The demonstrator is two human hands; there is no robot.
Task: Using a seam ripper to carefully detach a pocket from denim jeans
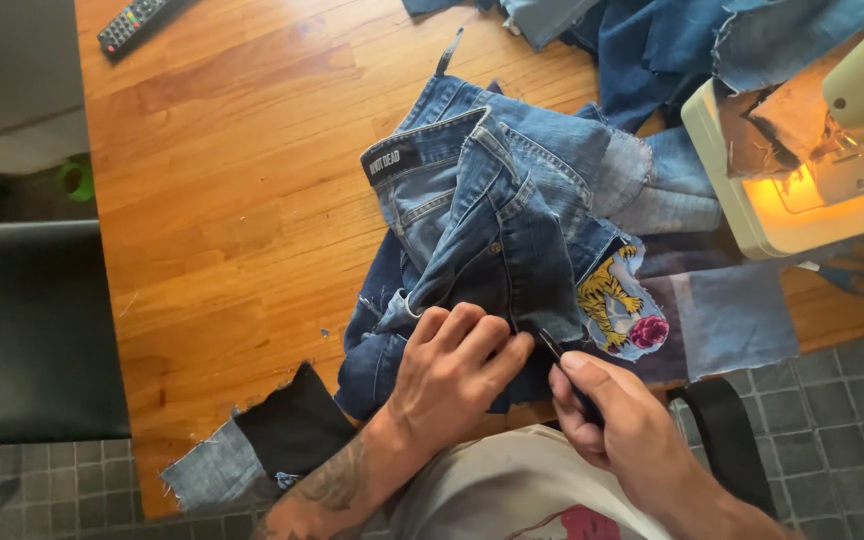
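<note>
1. Low in the centre of the frame I see my left hand pressed flat on the crumpled blue denim jeans, its fingers curled narrow and pinching a fold of the cloth.
2. My right hand, lower right of centre, has its fingers closed around a small dark-handled metal tool; the tip touches the denim just beside my left fingertips.
3. The jeans lie heaped in the middle of the orange-brown wooden table, a tiger-and-rose patch showing at their right side.
4. A pale green sewing machine with its lamp lit stands at the upper right.
5. A black remote control lies at the upper left.
</note>
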